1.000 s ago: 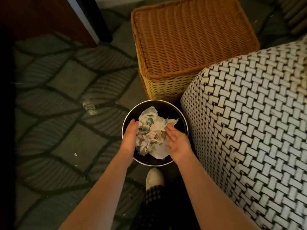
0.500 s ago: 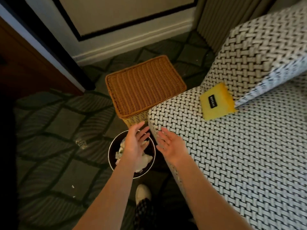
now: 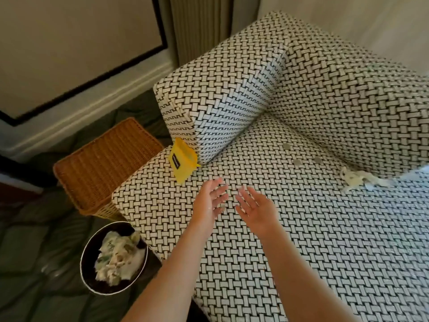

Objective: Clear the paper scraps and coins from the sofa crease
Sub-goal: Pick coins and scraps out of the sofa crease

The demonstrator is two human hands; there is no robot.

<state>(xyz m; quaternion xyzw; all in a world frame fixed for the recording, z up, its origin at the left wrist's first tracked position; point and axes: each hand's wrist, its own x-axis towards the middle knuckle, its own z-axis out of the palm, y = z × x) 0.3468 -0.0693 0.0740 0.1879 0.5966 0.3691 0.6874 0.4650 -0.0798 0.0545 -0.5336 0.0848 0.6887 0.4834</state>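
— Both hands are seen lifted away from the waste bin (image 3: 92, 263) and carried over the sofa seat (image 3: 301, 240); left hand (image 3: 210, 201) and right hand (image 3: 256, 209) are spread wide, nothing held.

— What is left?

— Three coins (image 3: 297, 162) are scattered just in front of the back crease, a paper scrap (image 3: 355, 178) to their right. Coins may be pushed deeper into that crease if swept carelessly.

Yellow pouch (image 3: 183, 161) label too small to read; paper scraps (image 3: 358, 178) blurred.
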